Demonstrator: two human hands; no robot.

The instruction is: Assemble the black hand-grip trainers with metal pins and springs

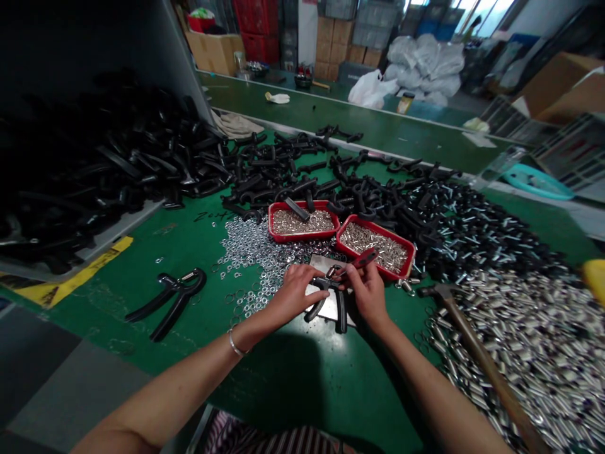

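Observation:
My left hand (297,291) is closed on a black spring clamp (341,310), whose two handles point toward me over a silver metal plate (327,309). In my right hand (369,294) is a red-handled tool (365,258), its tip reaching toward the clamp's upper end. The kind of tool cannot be made out, as my fingers cover part of it. Another black clamp (177,293) with a spring lies on the green table to the left. Two red trays stand just beyond my hands; the left tray (273,236) and right tray (410,253) hold small metal parts.
Shiny nuts (248,246) are scattered left of the trays. A hammer (477,347) lies against a heap of metal sleeves (539,340) at right. Black clamp parts (293,157) and screws (472,227) pile up behind. A grey bin (118,230) stands at left.

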